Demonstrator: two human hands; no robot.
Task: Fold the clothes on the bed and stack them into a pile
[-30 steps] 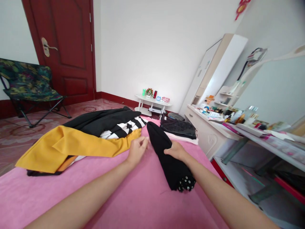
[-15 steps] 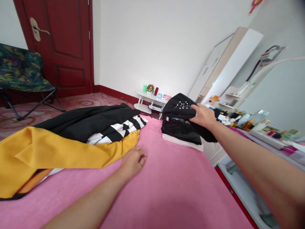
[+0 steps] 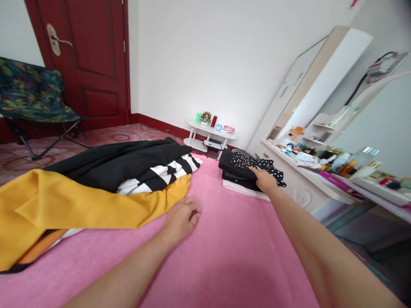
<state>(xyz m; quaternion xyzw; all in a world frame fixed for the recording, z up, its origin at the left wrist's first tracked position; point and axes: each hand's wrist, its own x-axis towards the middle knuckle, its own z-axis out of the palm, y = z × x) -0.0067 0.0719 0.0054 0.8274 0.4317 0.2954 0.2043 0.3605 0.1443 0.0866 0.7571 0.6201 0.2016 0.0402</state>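
Note:
My left hand (image 3: 181,218) rests on the pink bed cover (image 3: 221,244), fingers loosely curled, thumb apart from them, nothing held. Just beyond it lies the end of a yellow sleeve or garment (image 3: 96,203). My right hand (image 3: 263,179) is at the near edge of a black garment with white dots (image 3: 247,161), its fingers over the cloth and the thumb partly hidden. That garment lies on a low stack, above black cloth (image 3: 236,177) and a folded white piece (image 3: 240,190).
Black clothing (image 3: 105,167) and a black-and-white patterned piece (image 3: 157,175) lie heaped on the left. A dressing table (image 3: 289,167) crowded with bottles stands right of the bed. Beyond are a low white table (image 3: 210,130), a folding chair (image 3: 35,96) and a red door (image 3: 86,55).
The black garment, raised and bunched before, now lies flatter on the stack with more dots showing. My right hand has lowered with it. My left hand has stayed in place.

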